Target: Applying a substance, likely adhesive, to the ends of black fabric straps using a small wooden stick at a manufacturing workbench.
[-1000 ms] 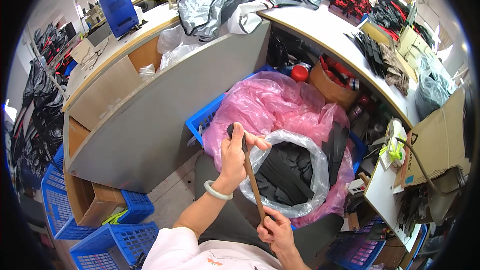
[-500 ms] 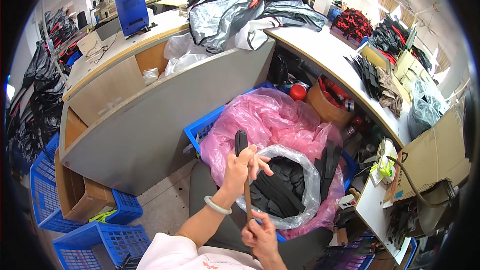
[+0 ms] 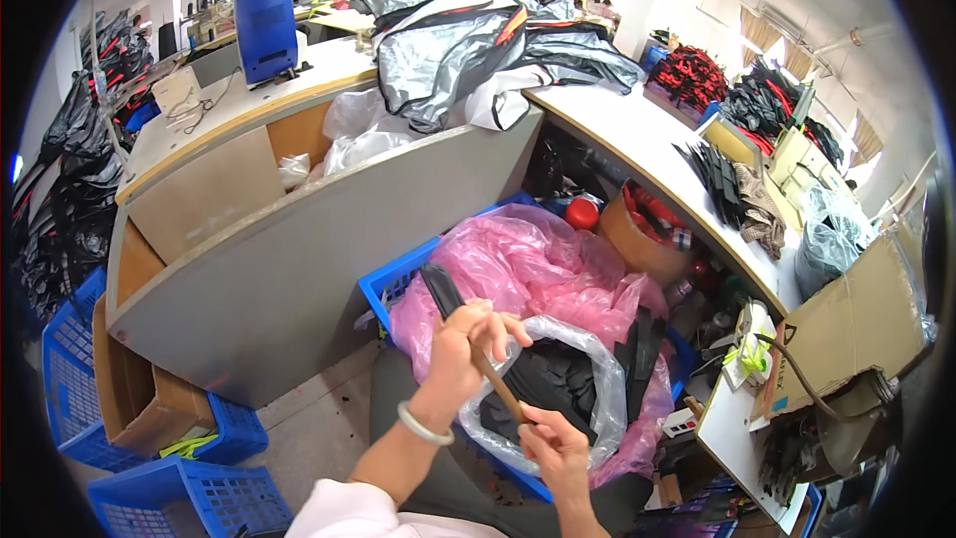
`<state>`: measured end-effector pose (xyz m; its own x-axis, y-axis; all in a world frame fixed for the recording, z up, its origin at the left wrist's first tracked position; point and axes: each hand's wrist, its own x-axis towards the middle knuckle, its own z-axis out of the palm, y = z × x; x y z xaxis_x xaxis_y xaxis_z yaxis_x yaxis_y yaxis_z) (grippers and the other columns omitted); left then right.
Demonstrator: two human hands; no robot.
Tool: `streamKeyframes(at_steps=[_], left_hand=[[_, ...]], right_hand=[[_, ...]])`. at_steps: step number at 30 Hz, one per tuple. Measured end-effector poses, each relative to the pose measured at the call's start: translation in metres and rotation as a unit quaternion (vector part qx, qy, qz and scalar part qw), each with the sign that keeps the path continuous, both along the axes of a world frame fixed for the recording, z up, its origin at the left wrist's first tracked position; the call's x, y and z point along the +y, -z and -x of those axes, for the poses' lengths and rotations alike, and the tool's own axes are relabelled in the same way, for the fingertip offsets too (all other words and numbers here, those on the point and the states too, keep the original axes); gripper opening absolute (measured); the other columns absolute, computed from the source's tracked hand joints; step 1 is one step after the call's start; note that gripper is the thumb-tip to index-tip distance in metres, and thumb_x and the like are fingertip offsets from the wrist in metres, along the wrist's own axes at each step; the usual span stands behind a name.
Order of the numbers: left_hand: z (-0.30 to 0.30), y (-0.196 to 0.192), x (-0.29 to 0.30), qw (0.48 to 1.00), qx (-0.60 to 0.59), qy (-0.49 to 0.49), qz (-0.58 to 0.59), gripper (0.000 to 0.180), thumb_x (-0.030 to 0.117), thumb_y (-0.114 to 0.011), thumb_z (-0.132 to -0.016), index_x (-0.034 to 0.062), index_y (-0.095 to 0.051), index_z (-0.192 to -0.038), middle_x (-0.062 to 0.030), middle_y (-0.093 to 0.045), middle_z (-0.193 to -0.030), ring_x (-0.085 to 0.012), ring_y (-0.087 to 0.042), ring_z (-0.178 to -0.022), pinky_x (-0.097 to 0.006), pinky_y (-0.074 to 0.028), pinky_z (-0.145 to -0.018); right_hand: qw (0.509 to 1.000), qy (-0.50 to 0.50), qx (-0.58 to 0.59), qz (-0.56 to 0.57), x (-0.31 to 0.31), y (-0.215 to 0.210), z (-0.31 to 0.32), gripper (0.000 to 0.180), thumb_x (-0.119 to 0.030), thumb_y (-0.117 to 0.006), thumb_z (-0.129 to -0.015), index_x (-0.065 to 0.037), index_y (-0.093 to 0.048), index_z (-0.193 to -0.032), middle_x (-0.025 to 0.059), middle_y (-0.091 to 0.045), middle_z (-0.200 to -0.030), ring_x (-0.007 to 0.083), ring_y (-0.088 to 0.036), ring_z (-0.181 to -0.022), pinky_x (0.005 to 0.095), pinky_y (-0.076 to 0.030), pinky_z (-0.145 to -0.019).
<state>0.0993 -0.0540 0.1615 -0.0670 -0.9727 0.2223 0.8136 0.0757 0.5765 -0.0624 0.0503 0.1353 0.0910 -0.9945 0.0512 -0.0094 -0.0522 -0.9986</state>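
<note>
My left hand (image 3: 462, 344) is closed around the upper part of a slim brown stick (image 3: 501, 391), with a couple of its fingers lifted away. A flat black fabric piece (image 3: 439, 286) sticks up beyond that hand; whether it sleeves the stick or lies along it is hidden by my fingers. The stick's lower end is pinched in my right hand (image 3: 558, 440). Right beside it, a clear plastic bag (image 3: 609, 394) stands open and holds many similar black fabric pieces (image 3: 553, 379). Pink plastic sheeting (image 3: 528, 244) surrounds this bag inside a blue crate (image 3: 383, 289).
A grey panel (image 3: 329, 259) borders the crate on the left. White worktops (image 3: 637, 125) carry silver-grey fabric (image 3: 443, 60) and a blue device (image 3: 266, 30). Blue baskets (image 3: 189, 488) and a cardboard box (image 3: 149, 399) stand at lower left. A brown drum (image 3: 647, 239) sits under the right worktop.
The stick has gone from nearly upright to slanted, its black end tipping left. My right hand has shifted right and slightly up. The view has moved slightly.
</note>
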Motion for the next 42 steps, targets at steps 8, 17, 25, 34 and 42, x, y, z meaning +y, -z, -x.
streamKeyframes(at_steps=[8,17,25,34,42], left_hand=[[0.02,0.007,0.016,0.997,-0.072,-0.026,0.01,0.026,0.014,-0.04,-0.088,0.0068,-0.043,-0.063,-0.0153,-0.057,-0.057,-0.0311,-0.061,-0.07,-0.04,-0.044,-0.083],[-0.023,0.001,-0.002,0.995,0.001,0.099,-0.014,0.027,0.013,-0.043,-0.086,0.0072,-0.04,-0.06,-0.0188,-0.06,-0.065,-0.0333,-0.06,-0.079,-0.045,-0.042,-0.087],[0.011,0.015,0.017,0.995,-0.024,0.089,-0.038,0.02,0.015,-0.043,-0.083,0.0076,-0.041,-0.065,-0.0178,-0.06,-0.064,-0.0327,-0.059,-0.074,-0.043,-0.041,-0.086],[0.014,0.017,0.011,0.987,-0.073,0.126,-0.061,0.017,0.021,-0.041,-0.085,0.0069,-0.045,-0.078,-0.0207,-0.062,-0.079,-0.0302,-0.059,-0.085,-0.042,-0.037,-0.091],[0.034,0.048,-0.001,0.974,-0.157,0.16,-0.03,0.023,0.021,-0.032,-0.092,0.0043,-0.046,-0.099,-0.0232,-0.062,-0.093,-0.0312,-0.059,-0.094,-0.042,-0.036,-0.094]], right_hand=[[0.964,0.003,-0.189,-0.188,0.013,-0.011,-0.021,0.026,-0.002,-0.053,-0.088,-0.001,-0.055,-0.113,0.0031,-0.048,-0.058,0.0065,-0.039,-0.043,0.0187,-0.024,-0.038],[0.992,-0.068,-0.043,-0.101,0.014,0.003,0.023,0.024,-0.004,-0.055,-0.088,-0.001,-0.059,-0.112,0.0008,-0.052,-0.064,0.0057,-0.045,-0.053,0.0189,-0.032,-0.046],[0.981,-0.013,-0.13,-0.145,-0.001,-0.001,0.003,0.025,-0.005,-0.055,-0.088,-0.001,-0.057,-0.113,0.0002,-0.052,-0.063,0.0047,-0.044,-0.052,0.0183,-0.03,-0.044],[0.981,0.024,-0.115,-0.158,0.023,0.023,0.026,0.023,-0.007,-0.058,-0.086,-0.001,-0.06,-0.108,0.0022,-0.055,-0.063,0.0051,-0.049,-0.052,0.0165,-0.034,-0.044],[0.97,0.042,-0.149,-0.188,0.018,0.048,0.041,0.024,-0.009,-0.059,-0.087,-0.004,-0.061,-0.111,-0.0015,-0.055,-0.065,0.0025,-0.046,-0.053,0.0167,-0.035,-0.047]])
